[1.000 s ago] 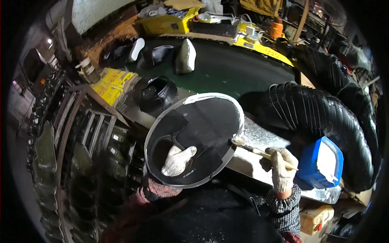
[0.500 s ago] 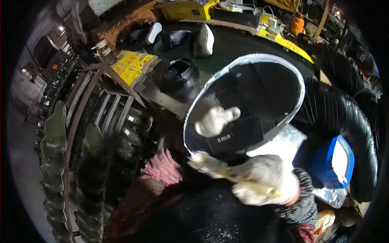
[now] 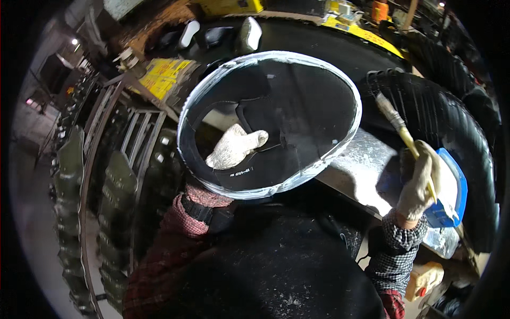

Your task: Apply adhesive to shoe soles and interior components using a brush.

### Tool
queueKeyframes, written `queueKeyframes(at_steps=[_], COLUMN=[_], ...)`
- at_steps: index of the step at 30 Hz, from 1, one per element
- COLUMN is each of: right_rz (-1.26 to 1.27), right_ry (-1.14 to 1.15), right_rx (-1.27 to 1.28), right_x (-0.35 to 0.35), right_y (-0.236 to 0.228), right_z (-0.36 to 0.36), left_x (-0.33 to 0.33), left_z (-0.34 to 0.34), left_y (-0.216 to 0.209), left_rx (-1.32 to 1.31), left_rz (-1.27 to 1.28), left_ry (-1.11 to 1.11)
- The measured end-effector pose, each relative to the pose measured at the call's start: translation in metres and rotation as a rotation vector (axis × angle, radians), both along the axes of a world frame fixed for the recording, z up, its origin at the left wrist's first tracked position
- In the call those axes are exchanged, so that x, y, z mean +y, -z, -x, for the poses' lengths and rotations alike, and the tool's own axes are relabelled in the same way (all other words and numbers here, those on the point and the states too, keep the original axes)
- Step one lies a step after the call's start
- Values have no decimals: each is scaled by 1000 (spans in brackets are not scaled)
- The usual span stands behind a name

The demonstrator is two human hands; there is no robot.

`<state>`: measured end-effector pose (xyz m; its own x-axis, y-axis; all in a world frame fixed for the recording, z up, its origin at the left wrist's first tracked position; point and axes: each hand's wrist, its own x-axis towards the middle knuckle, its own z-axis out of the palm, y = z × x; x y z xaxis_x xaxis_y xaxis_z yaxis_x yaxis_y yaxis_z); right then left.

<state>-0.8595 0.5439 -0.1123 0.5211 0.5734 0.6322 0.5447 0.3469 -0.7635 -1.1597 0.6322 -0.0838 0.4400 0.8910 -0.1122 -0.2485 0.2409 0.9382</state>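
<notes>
"What surface is that?"

"A dark table point(image 3: 313, 40) across the far middle, with a shiny sheet point(image 3: 364, 154) nearer and to the right. Shoe-shaped pieces point(image 3: 251, 34) stand at its far left, beyond a yellow carton point(image 3: 164, 77)."

"And the room?"

"A metal rack point(image 3: 143, 138) on the left, with stacks of dark curved pieces point(image 3: 69, 159) nearby. A ribbed black pile point(image 3: 451, 117) fills the right, and a pale can point(image 3: 423, 279) with a red cap sits near right."

"The hands?"

"Both gloved. The left hand point(image 3: 234, 149) shows at an opening in the black piece point(image 3: 313, 111), which is in the middle, nearer than the table, its rim coated white. That hand grips the piece, thumb on top. The right hand point(image 3: 422, 183) pinches a brush point(image 3: 406, 135), bristles pointing away, apart from the rim, just beside a blue tub point(image 3: 441, 219)."

"What's hard to see?"

"The left fingers, hidden under the black material. The right hand covers part of the tub; I can't tell what the white in it is. The top edge cuts off a yellow box point(image 3: 228, 6) and an orange bottle point(image 3: 379, 11). The rack's lower part sinks into shadow."
</notes>
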Motion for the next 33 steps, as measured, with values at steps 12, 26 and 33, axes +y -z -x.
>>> queueKeyframes(at_steps=[12, 26, 33], right_rz=[367, 417, 745], right_ry=[-370, -424, -512], right_rx=[-112, 170, 747], right_x=[-29, -11, 6], right_y=[65, 52, 16], right_z=[8, 62, 82], left_x=[129, 21, 1], left_z=[-22, 106, 236], left_y=[103, 125, 180], left_rx=[839, -126, -54], left_rz=[-1438, 87, 142], left_ry=[-306, -529, -1000])
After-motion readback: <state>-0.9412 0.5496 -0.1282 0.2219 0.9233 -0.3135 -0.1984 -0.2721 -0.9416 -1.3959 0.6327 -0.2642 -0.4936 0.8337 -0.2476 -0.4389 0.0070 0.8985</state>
